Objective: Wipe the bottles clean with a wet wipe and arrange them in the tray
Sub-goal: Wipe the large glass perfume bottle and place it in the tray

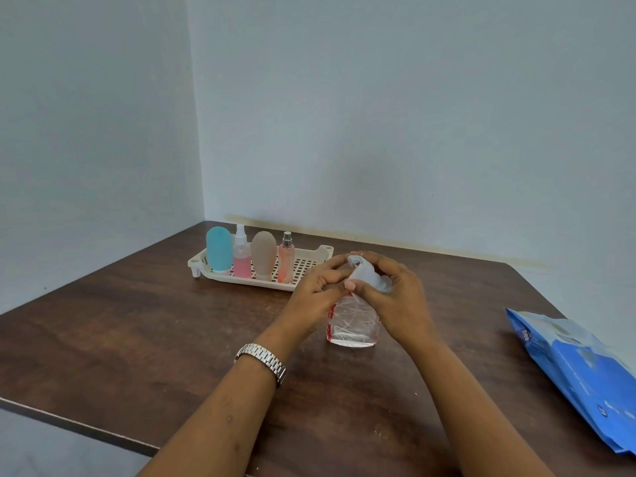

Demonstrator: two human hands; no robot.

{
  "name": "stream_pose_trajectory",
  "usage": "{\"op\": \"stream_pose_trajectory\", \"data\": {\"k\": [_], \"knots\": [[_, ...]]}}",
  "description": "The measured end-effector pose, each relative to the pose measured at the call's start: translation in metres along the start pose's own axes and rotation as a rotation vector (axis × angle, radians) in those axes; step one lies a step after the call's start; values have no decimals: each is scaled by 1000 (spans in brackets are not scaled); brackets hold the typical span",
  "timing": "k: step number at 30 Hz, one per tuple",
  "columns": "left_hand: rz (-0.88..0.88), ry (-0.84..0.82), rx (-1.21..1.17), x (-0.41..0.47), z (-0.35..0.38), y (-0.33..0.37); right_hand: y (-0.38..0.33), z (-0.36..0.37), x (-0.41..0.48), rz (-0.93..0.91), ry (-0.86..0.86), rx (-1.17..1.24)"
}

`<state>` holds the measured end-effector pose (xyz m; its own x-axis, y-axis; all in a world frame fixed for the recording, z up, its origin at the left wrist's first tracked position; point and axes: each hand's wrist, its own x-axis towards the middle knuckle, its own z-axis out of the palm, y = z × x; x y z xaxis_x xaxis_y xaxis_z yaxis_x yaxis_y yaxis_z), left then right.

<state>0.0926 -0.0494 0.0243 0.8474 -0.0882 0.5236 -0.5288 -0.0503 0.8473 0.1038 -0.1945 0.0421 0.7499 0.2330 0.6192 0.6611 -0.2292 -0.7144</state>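
Clear bottle [352, 325] upright near centre of table [155, 339]: likely rigid, light, slick when damp. Left hand [315, 297] curled round its shoulder; right hand [399, 301] pinches wet wipe [370, 275] over the top. Safest hold looks like the body

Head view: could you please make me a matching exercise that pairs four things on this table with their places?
1. blue bottle
2. clear bottle
3. wet wipe
4. wipes pack

A. right edge of the table
B. left end of the row in the tray
C. outside the tray, gripped by the left hand
D. bunched in the right hand

Pairs: 1-B, 2-C, 3-D, 4-A.
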Motion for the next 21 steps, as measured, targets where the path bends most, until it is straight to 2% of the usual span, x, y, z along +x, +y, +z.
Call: {"op": "stream_pose_trajectory", "data": {"k": [6, 10, 13, 18, 21], "knots": [[-58, 33, -20, -1, 5, 3, 0, 6, 3, -143, 34, -417], [20, 82, 154, -1, 9, -4, -1, 7, 6, -152, 37, -568], [28, 88, 277, -2, 8, -11, -2, 7, 5, -151, 41, -579], [-3, 95, 248, -3, 9, -9, -6, 2, -3, -78, -37, -483], [-19, 189, 206, -6, 11, -9, -5, 0, -6, -49, -38, -459]]}}
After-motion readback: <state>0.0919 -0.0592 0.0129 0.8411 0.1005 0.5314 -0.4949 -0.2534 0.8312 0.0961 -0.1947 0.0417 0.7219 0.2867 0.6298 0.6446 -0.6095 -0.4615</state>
